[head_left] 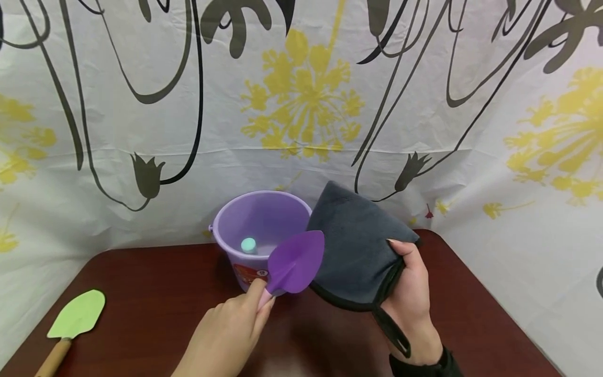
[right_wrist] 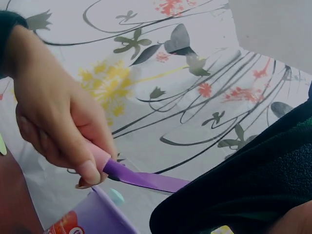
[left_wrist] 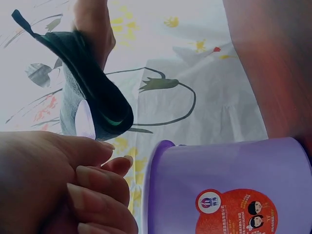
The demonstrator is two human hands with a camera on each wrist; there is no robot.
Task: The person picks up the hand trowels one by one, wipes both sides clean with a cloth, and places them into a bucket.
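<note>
My left hand (head_left: 226, 332) grips the pink handle of a purple toy shovel (head_left: 298, 262), its blade pointing up and to the right. A folded grey cloth (head_left: 358, 246) with dark edging and a hanging loop is held in my right hand (head_left: 413, 298), the thumb lying on its front face. In the right wrist view the shovel blade (right_wrist: 156, 181) meets the edge of the cloth (right_wrist: 253, 165); whether they touch is hard to tell. Behind the shovel stands a lilac bucket (head_left: 264, 222), upright, with a small teal-topped object (head_left: 248, 245) inside.
A light green toy shovel (head_left: 79, 315) with a wooden-looking handle lies at the left of the dark red-brown table (head_left: 141, 303). A white patterned sheet (head_left: 301, 173) hangs along the table's back and sides. The bucket stands near the back edge.
</note>
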